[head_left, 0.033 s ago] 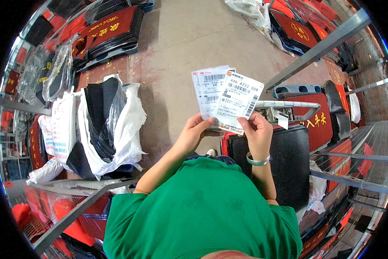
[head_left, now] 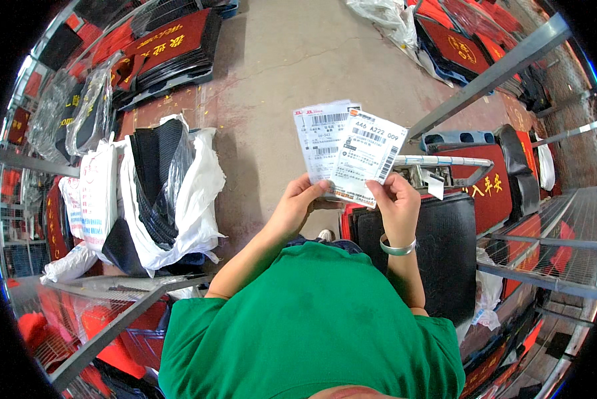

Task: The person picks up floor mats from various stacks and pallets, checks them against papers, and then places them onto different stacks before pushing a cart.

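Note:
Two fans of printed shipping labels spread out in front of my chest. My left hand (head_left: 305, 199) pinches the lower edge of the left shipping labels (head_left: 320, 139), its thumb on top. Between thumb and fingers of my right hand (head_left: 395, 203) is the lower corner of the right shipping label (head_left: 368, 156), which overlaps the left ones. That wrist wears a silver bangle (head_left: 397, 247). How many sheets lie in the stack cannot be made out.
Black mats (head_left: 415, 253) are stacked by my right arm, near a metal rail (head_left: 445, 161). To the left stand white sacks (head_left: 202, 199) with dark ribbed mats. Red lettered mats (head_left: 169, 46) pile up far left. Metal rack bars (head_left: 491, 73) border both sides of the concrete floor (head_left: 285, 60).

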{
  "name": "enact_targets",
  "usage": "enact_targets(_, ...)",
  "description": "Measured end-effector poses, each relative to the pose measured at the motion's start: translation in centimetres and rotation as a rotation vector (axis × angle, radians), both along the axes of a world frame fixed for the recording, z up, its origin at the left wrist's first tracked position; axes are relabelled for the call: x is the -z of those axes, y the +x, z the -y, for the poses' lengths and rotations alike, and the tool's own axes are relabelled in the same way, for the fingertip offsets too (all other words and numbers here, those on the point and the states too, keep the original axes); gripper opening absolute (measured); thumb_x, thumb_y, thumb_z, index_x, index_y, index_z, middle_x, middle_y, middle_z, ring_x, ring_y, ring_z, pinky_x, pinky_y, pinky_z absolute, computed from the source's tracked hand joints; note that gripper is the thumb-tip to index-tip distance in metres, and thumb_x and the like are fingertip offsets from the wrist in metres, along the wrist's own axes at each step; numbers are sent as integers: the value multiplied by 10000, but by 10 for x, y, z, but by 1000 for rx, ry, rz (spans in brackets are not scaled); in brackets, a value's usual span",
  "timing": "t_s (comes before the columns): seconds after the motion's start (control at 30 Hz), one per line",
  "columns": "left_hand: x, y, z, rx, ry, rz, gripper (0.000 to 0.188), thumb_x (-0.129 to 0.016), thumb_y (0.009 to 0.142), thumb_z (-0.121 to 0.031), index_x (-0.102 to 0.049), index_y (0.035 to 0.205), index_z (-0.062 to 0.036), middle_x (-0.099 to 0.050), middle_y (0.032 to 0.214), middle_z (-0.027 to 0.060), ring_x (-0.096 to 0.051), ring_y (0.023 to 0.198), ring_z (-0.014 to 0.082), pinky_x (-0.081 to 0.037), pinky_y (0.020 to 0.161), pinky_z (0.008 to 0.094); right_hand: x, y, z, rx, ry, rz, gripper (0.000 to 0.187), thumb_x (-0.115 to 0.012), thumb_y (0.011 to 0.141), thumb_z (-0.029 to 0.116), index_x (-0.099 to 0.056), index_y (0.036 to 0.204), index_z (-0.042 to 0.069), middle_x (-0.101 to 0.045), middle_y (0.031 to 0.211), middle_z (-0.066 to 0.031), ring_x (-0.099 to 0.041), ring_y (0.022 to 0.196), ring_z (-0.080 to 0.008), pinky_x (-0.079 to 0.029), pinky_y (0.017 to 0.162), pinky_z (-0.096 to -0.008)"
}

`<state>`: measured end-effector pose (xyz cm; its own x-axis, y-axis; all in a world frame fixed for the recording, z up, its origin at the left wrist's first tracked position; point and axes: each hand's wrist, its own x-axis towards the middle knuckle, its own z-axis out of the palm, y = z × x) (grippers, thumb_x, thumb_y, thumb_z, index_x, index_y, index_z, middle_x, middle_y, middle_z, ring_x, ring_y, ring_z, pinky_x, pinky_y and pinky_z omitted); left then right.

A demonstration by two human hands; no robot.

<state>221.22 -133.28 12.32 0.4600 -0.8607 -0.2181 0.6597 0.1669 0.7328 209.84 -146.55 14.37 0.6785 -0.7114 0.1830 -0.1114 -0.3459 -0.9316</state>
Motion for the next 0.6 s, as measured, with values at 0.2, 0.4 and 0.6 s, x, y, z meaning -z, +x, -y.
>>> enact_targets(0.2,0,0,-2,-56,56,92,236,-426,854,-96,-460,1026,62,-556,955,141,-571,815,201,-498,701,298,0,-9,8,32,55,33,97,-608,735,56,-558,724,-27,-556,602,-13,-454,517,-17,-361,453,-175)
enact_targets(0.4,2,1,-7,-86,72,180,222,-455,841,-79,-465,1013,61,-556,968,128,-567,824,164,-487,728,273,-8,-21,7,48,181,116,77,-582,752,46,-556,764,-25,-563,674,-6,-462,537,-21,-382,477,-171)
enact_targets(0.6,3,3,-6,-146,118,197,204,-494,817,-65,-488,985,52,-571,951,111,-564,820,135,-486,721,258,1,-22,2,2,189,78,82,-584,750,48,-549,744,-25,-555,645,0,-459,516,-17,-381,434,-170)
